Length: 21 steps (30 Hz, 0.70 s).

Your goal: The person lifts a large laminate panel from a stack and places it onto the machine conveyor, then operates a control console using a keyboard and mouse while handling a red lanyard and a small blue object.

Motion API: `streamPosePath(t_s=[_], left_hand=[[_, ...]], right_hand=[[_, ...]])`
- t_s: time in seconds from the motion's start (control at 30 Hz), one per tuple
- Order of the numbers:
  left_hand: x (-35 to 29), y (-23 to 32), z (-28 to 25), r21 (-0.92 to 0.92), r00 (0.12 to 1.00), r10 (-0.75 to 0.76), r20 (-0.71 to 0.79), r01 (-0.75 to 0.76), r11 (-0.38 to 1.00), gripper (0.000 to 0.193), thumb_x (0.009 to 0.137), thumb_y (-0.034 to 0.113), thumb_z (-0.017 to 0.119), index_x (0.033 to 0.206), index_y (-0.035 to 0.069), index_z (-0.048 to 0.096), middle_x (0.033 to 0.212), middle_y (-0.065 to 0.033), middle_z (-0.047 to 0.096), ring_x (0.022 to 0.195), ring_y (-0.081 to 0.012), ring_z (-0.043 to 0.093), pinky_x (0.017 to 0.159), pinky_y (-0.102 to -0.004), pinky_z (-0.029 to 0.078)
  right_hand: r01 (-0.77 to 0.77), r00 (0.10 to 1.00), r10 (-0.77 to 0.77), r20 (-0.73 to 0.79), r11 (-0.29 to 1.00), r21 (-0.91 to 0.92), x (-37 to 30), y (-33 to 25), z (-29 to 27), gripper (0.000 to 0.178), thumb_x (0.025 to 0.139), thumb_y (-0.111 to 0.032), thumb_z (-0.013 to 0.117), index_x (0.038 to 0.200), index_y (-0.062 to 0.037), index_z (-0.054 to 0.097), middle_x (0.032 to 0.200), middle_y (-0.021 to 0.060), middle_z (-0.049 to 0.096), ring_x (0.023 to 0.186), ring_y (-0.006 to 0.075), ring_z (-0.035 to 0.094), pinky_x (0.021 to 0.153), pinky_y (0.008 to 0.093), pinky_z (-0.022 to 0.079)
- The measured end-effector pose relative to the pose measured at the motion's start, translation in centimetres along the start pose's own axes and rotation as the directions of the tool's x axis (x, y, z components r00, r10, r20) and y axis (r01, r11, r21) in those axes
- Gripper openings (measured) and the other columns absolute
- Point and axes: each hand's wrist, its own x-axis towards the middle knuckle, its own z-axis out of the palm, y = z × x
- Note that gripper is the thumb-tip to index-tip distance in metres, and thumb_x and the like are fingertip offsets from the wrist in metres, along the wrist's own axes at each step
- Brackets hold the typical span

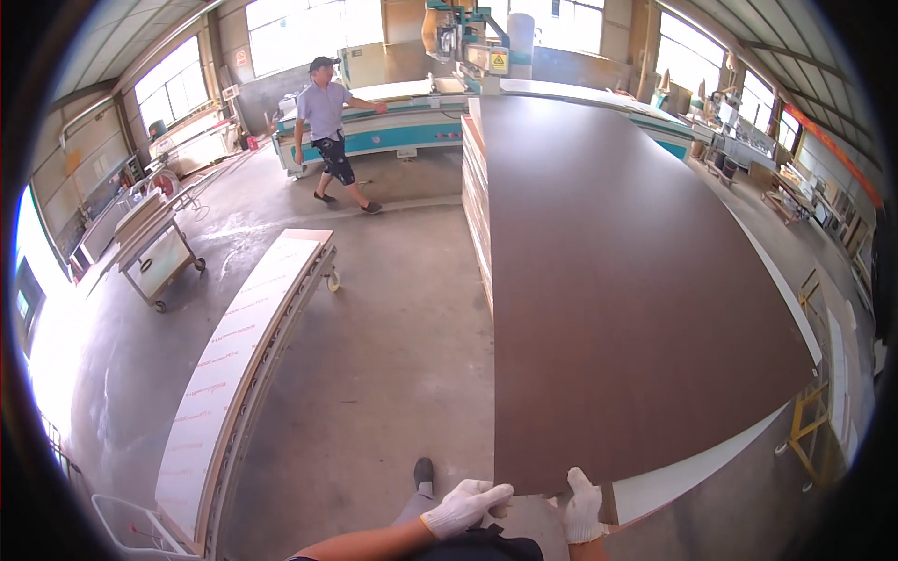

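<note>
A large dark brown board [627, 280] lies flat on a tall stack of panels [477, 215], its near edge toward me. My left hand [463, 508], in a white knitted glove, is closed at the board's near left corner. A short way to its right, my right hand [582, 510], gloved the same way, grips the near edge with the thumb up; its fingers are hidden below. Under the brown board a white sheet [702, 467] sticks out along the near right and right side.
Left of me stands a long trolley with white film-covered strips [229, 374]. A person [329, 131] walks by a teal and white cutting machine [393, 131] at the back. A wheeled cart with boards [154, 243] is farther left; a yellow frame [809, 421] stands at right.
</note>
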Motion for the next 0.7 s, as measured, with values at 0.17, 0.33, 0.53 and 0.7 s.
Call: streamPosePath(t_s=[0.17,0.33,0.53,0.7], left_hand=[[0.0,0.4,-0.2,0.009,0.998,0.064,0.005,-0.064,0.998,0.042,0.096,0.042,0.062,0.096,0.001,0.069,0.085,-0.0054,0.07,0.066,-0.0076,0.057,0.056,-0.0242,0.046],[-0.3,1.7,-0.7,0.069,0.992,-0.112,0.059,0.108,0.992,0.043,0.096,0.04,0.062,0.104,-0.002,0.069,0.094,-0.0081,0.071,0.08,-0.0099,0.062,0.068,-0.0256,0.049],[1.7,-0.2,-1.5,0.015,0.999,0.044,0.024,-0.045,0.999,0.049,0.097,0.039,0.06,0.118,-0.005,0.066,0.106,-0.0122,0.071,0.091,-0.0185,0.065,0.084,-0.032,0.051],[2.8,1.4,-1.7,0.043,0.99,0.135,-0.037,-0.133,0.99,0.051,0.096,0.041,0.061,0.117,-0.005,0.067,0.101,-0.0118,0.071,0.092,-0.0181,0.063,0.083,-0.0329,0.049]], right_hand=[[-0.046,0.992,0.031,-0.12,0.991,-0.123,-0.5,0.1,0.3,0.022,0.096,-0.01,0.049,0.107,0.0035,0.062,0.098,0.011,0.067,0.08,0.0212,0.066,0.067,0.0354,0.055],[0.014,1.0,-0.016,-0.013,0.988,-0.151,-1.0,0.2,0.1,0.024,0.096,-0.007,0.048,0.109,0.0048,0.064,0.1,0.0104,0.068,0.087,0.0205,0.066,0.078,0.0333,0.054],[-0.103,0.989,0.082,-0.126,0.98,-0.168,-1.9,-2.3,3.3,0.023,0.097,-0.007,0.051,0.109,0.0068,0.064,0.103,0.0117,0.068,0.092,0.0216,0.066,0.083,0.034,0.054],[-0.017,0.998,0.001,-0.067,0.972,-0.234,-1.4,-0.6,1.9,0.023,0.098,-0.009,0.052,0.108,0.0072,0.065,0.102,0.0116,0.069,0.094,0.0211,0.066,0.084,0.035,0.053]])
